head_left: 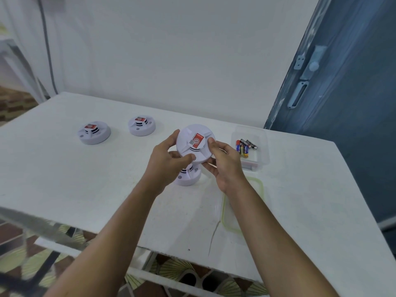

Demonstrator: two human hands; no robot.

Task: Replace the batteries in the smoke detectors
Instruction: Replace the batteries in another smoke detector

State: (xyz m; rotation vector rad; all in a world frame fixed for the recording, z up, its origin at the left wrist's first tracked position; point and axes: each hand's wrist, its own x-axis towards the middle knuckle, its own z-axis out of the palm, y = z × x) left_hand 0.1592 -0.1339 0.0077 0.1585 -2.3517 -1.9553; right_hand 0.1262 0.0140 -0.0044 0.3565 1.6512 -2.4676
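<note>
Both hands, left hand (169,159) and right hand (222,163), grasp a raised smoke detector (194,143) (probably to twist it open), batteries (245,146) waiting beside.

I see white smoke detectors (94,133) on a white table (85,179) — each with a red label. Right of them, black, red and gold batteries (245,146) lie in a clear box (260,161) — its lid (240,224) green-rimmed.
</note>
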